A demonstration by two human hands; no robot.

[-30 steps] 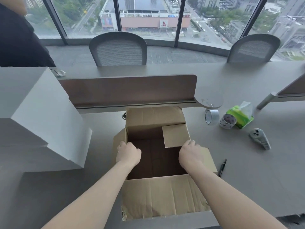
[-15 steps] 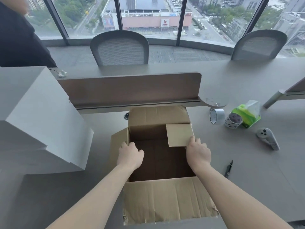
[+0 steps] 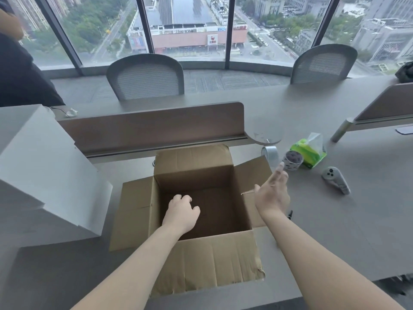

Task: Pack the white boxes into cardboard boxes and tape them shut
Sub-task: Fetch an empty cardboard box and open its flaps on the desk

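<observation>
An open cardboard box stands on the grey desk in front of me, all its flaps folded outward and its inside bare. My left hand hovers over the box's opening with loosely curled fingers, holding nothing. My right hand is open with straight fingers beside the right flap. A stack of white boxes sits on the desk to the left, close to the cardboard box. Two tape rolls, one clear and one patterned, lie at the right behind my right hand.
A brown desk divider runs right behind the box. A green tissue pack, a grey controller and a black pen lie on the right. A person in dark clothing stands at far left. Two chairs face the windows.
The right flap, folded inward before, now lies outward. My right hand has let go and moved right, fingers spread. My left hand has left the left edge and moved over the opening.
</observation>
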